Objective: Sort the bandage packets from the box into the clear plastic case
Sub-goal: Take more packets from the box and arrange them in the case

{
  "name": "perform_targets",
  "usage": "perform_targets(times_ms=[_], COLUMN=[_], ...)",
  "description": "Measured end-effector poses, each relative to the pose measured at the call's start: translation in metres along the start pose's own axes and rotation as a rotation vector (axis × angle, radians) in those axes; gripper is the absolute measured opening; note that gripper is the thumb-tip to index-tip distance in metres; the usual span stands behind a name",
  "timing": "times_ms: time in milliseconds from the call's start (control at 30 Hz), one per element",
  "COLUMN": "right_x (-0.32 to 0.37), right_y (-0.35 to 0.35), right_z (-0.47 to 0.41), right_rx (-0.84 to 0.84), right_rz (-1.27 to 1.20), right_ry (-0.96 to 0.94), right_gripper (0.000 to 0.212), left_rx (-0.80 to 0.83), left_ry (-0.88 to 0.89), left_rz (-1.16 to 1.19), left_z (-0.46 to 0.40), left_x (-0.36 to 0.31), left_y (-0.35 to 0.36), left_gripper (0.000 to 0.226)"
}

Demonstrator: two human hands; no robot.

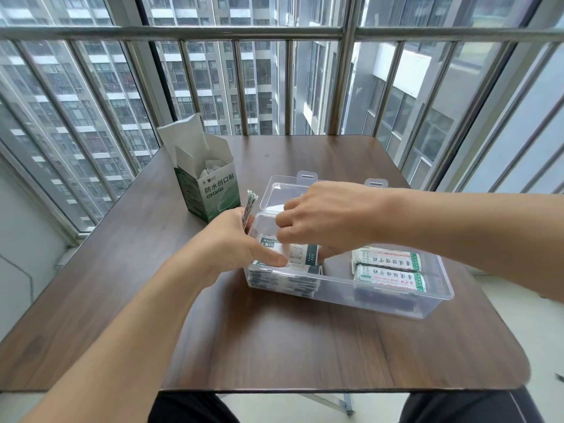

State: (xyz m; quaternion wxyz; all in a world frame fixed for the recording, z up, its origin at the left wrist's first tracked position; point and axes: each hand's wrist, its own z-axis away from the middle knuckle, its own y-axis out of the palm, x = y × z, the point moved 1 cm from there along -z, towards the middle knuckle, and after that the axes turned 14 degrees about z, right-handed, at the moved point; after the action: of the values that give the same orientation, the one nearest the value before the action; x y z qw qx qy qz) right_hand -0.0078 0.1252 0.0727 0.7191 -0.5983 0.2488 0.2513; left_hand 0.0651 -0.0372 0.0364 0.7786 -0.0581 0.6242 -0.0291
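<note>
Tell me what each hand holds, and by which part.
The left hand grips a sheaf of packets by its lower end, thumb on the stack in the case. The right hand's hold cannot be told.

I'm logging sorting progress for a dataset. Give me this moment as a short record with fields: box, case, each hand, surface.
box: green-and-white bandage box, upright, top flaps open, packets visible inside, left of the case
case: clear plastic case, lid open toward the window; stacked bandage packets in its left part, two wrapped bundles at right
left hand: left hand holds a few packets upright, thumb on the stack
right hand: right hand reaches into the case, fingers curled over the stack
surface: dark wooden table
</note>
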Motion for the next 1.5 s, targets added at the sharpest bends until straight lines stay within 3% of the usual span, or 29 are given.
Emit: perform_targets(times_ms=[167,300,433,567,767,933,1200,1333,1500], right_x=[-0.002,-0.010,-0.011,-0.013,-0.017,-0.025,-0.016,-0.008,-0.007], right_y=[0.001,-0.007,-0.009,-0.008,-0.018,-0.020,-0.023,-0.026,-0.032], right_z=[0.004,0.013,0.007,-0.009,-0.033,-0.032,-0.017,-0.027,-0.033], right_rx=[0.054,-0.021,0.109,0.212,0.362,0.366,0.298,0.340,0.347], right_rz=[-0.082,-0.238,-0.432,-0.481,-0.333,-0.400,-0.388,-0.357,-0.341], right_ry=[0.091,0.120,0.086,0.049,-0.066,-0.016,0.084,0.148,0.203], right_gripper=[0.055,0.069,0.075,0.065,0.061,0.054,0.020,0.045,0.035], left_rx=[-0.017,-0.042,-0.052,-0.046,-0.037,-0.018,0.036,0.004,0.002], left_ry=[-0.006,-0.013,-0.016,-0.023,-0.018,-0.035,-0.109,-0.112,-0.122], left_rz=[-0.004,-0.030,-0.058,-0.070,-0.063,-0.054,-0.040,-0.082,-0.111], left_z=[-0.001,-0.002,-0.003,-0.005,-0.005,-0.004,-0.003,-0.003,-0.003], left_x=[0.002,0.003,0.004,0.005,0.005,0.005,0.002,0.002,0.003], left_y=[-0.003,-0.003,-0.005,-0.006,-0.005,-0.008,-0.012,-0.012,-0.013], left_gripper=[0.048,0.051,0.053,0.054,0.049,0.054,0.044,0.049,0.073])
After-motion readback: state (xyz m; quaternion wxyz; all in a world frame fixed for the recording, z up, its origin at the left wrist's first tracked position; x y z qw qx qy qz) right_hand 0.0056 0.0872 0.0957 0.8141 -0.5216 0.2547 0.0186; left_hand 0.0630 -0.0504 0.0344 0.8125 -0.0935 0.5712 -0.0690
